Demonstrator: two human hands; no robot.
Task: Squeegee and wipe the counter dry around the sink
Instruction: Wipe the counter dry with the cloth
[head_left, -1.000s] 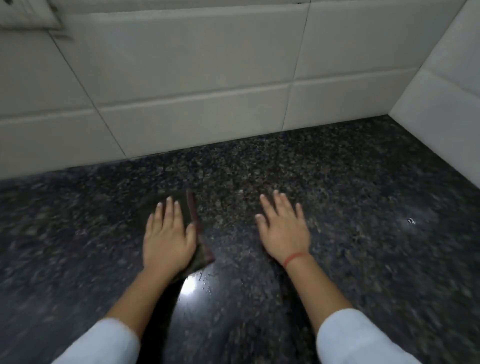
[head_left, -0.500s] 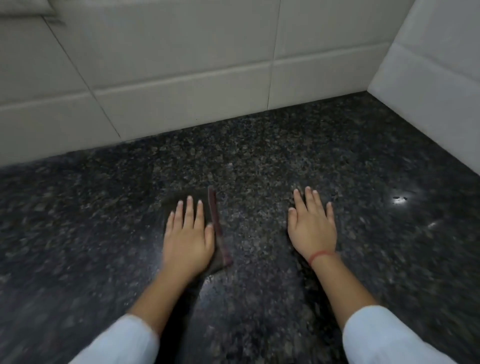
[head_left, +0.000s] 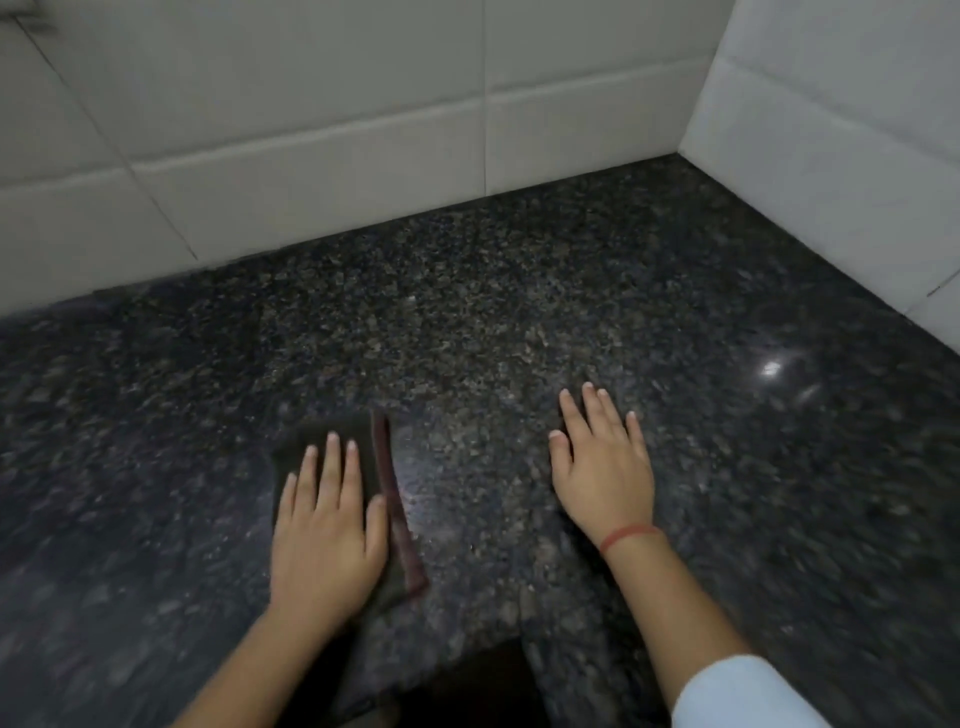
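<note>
The dark speckled granite surface (head_left: 467, 322) is wiped with a dark flat cloth with a red edge (head_left: 387, 499), pressed under the left hand (head_left: 327, 535), fingers flat and together, for even contact; at 3 o'clock the right hand (head_left: 602, 473) is laid flat, fingers slightly spread, likely for support.

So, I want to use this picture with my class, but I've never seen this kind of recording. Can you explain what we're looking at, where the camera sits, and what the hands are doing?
There is no machine here: a person is working with bare hands. The camera is worn on the person's head and looks forward and down, which is why both forearms reach into the picture from the bottom.

The surface is a dark speckled stone counter, ending at a white tiled wall that turns a corner on the right.

The left hand lies flat, pressing down on a dark cloth or pad with a reddish-brown edge; nothing is gripped. The right hand rests open on the bare counter and holds nothing. It has a red thread around the wrist.

No sink appears in this view.
</note>
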